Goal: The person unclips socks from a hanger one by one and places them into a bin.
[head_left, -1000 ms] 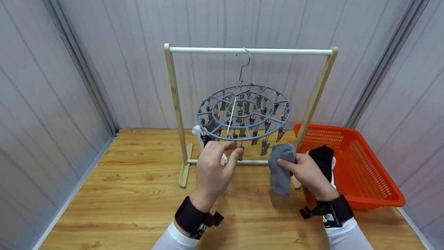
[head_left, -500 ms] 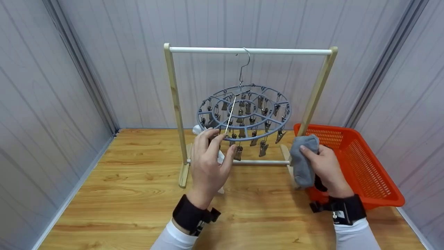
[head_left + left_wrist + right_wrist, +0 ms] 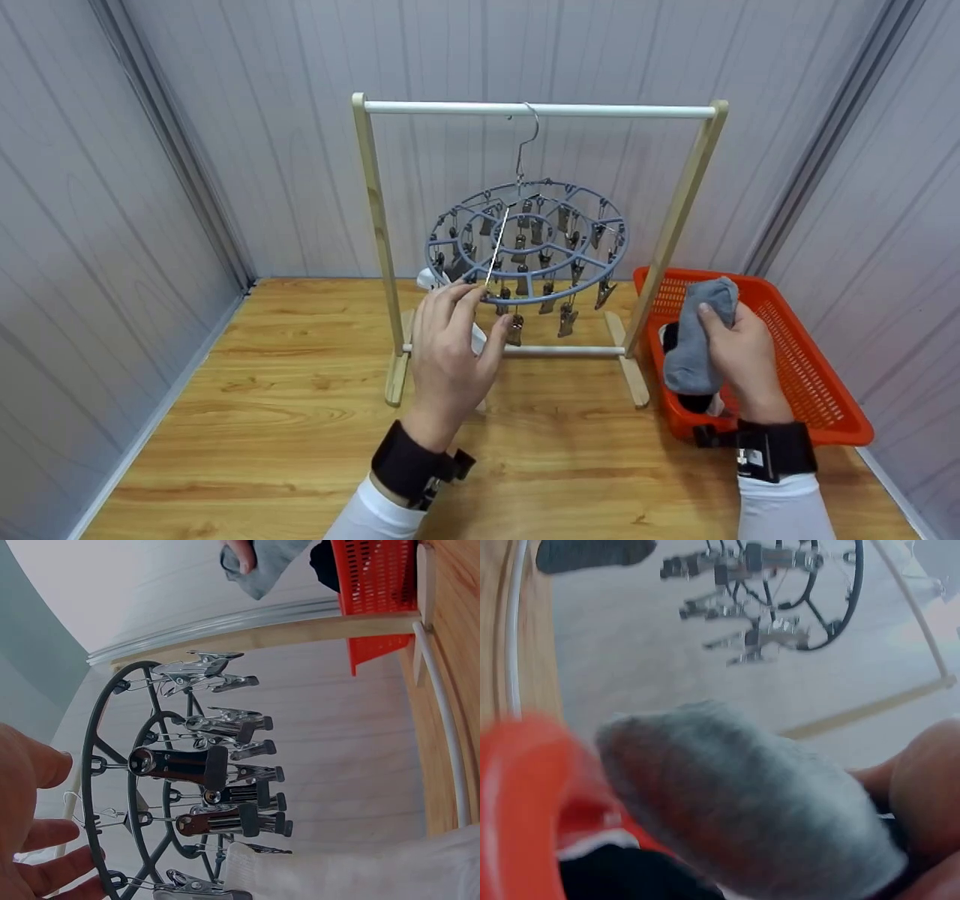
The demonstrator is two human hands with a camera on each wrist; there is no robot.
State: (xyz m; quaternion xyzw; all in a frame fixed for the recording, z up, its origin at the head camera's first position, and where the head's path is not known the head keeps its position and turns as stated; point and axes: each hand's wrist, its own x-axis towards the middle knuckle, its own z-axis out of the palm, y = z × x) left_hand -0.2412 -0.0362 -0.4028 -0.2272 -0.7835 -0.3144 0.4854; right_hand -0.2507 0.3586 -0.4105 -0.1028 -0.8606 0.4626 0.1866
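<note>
My left hand is at the front left rim of a round blue-grey clip hanger, fingertips against the ring. In the left wrist view its thumb stands apart from the fingers, and metal clips dangle just beyond. White cloth hangs low there; in the head view that hand mostly covers it. My right hand pinches a grey sock between thumb and fingers, above the red basket. Up close in the right wrist view, the grey sock fills the middle.
The hanger hooks over the white top bar of a wooden-legged rack. Inside the basket's left side lies a black sock, partly covered by the grey one. Panel walls enclose the wooden tabletop at the back and sides.
My right hand has carried the grey sock rightward, from beside the hanger to over the basket. The left hand's fingers have straightened and moved from a front clip to the ring.
</note>
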